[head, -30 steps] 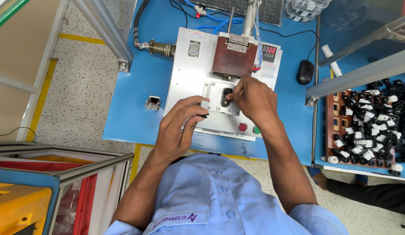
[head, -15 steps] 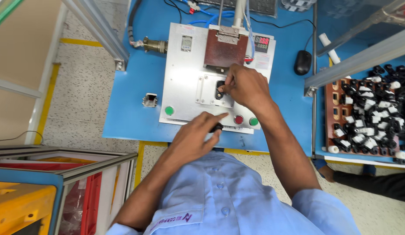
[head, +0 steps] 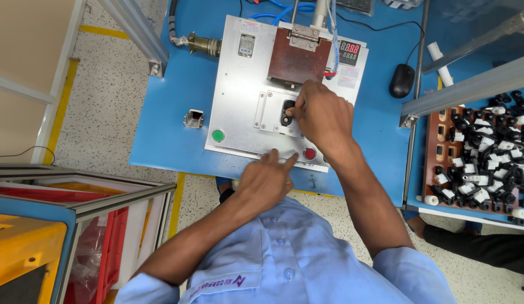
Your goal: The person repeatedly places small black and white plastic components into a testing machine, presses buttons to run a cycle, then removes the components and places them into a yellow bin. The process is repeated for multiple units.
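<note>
The right hand (head: 324, 115) rests on the metal fixture plate (head: 239, 95) that sits on the blue table (head: 172, 112). Its fingers are closed in a pinch on a small black part (head: 287, 112) seated in the recessed slot near the middle of the plate, just below the brown hinged block (head: 296, 56). The part is partly hidden by the fingertips, so its exact shape cannot be told.

The left hand (head: 265, 180) lies at the near edge of the plate, fingers loosely extended and holding nothing. Its fingertips (head: 287, 160) point toward the red button (head: 310, 153) and stop just beside it; contact cannot be confirmed.

A green button (head: 218, 135) sits at the near left corner of the plate, well apart from both hands. A digital display with red digits (head: 350, 52) is mounted at the far right of the plate. A small metal bracket (head: 193, 119) stands on the table left of the plate. A black mouse (head: 402, 80) lies to the right. Farther right, a brown tray (head: 436, 146) holds many black and white small parts (head: 487, 152). A red crate (head: 107, 242) and a yellow bin (head: 22, 256) stand at the lower left, on the floor side.
</note>
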